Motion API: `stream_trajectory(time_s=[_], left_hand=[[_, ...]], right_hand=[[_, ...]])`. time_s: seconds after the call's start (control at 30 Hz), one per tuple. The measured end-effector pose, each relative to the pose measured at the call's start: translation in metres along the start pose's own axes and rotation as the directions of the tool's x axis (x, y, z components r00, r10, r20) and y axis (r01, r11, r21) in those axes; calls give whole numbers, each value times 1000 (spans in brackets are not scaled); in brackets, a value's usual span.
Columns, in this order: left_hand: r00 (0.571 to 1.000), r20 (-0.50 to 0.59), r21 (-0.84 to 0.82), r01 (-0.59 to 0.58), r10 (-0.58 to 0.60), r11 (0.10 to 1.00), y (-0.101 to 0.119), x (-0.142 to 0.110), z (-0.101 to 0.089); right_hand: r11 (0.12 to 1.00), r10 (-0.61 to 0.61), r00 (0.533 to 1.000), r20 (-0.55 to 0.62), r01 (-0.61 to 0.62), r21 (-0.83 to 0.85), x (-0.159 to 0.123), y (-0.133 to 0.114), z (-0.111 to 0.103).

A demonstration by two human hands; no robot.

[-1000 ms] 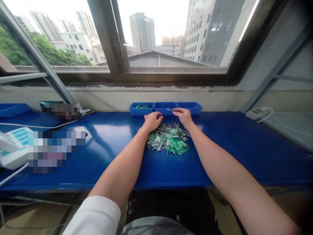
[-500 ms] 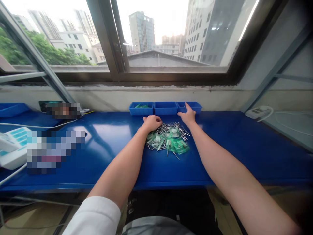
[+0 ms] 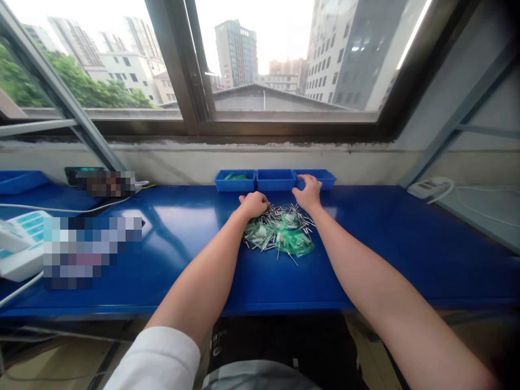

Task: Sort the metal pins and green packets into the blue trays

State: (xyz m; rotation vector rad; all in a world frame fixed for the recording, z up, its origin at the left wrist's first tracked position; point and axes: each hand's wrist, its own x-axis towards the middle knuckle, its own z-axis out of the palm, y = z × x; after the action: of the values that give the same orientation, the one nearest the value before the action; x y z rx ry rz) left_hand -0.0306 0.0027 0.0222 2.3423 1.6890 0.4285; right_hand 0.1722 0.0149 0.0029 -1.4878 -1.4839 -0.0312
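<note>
A pile of short, thin metal pins [image 3: 266, 216] lies in the middle of the blue table, mixed with crumpled green plastic bags [image 3: 298, 242]. At the pile's far left edge rests my left hand [image 3: 253, 205], its fingers curled closed; what they hold, if anything, is hidden. My right hand [image 3: 309, 192] is just beyond the pile, in front of the right blue bin [image 3: 328, 180]. Its thumb and fingers are apart, and nothing shows between them. Left of that bin stand the middle bin [image 3: 276, 186] and the left bin [image 3: 234, 186], which has green plastic inside.
Along the back runs a wall below a window [image 3: 284, 127]. White power strips lie at the left [image 3: 24, 244] and far right [image 3: 429, 187], with cables. Another blue tray [image 3: 22, 183] sits at the far left. Blurred-out items lie on the left of the table [image 3: 87, 254].
My right hand has drawn back slightly from the right bin, and its fingers have curled in from a stretched pose. The left hand stays at the pile's edge, almost still.
</note>
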Motion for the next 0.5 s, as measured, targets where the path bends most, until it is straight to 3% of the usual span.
stream_trajectory(time_s=[0.27, 0.5], left_hand=[[999, 21, -60, 38, -37, 997, 1, 0, -1], [999, 50, 1, 6, -6, 1000, 2, 0, 0]], right_hand=[[1000, -19, 1000, 20, 18, 17, -2, -4, 0], [999, -29, 999, 41, 28, 19, -3, -5, 0]])
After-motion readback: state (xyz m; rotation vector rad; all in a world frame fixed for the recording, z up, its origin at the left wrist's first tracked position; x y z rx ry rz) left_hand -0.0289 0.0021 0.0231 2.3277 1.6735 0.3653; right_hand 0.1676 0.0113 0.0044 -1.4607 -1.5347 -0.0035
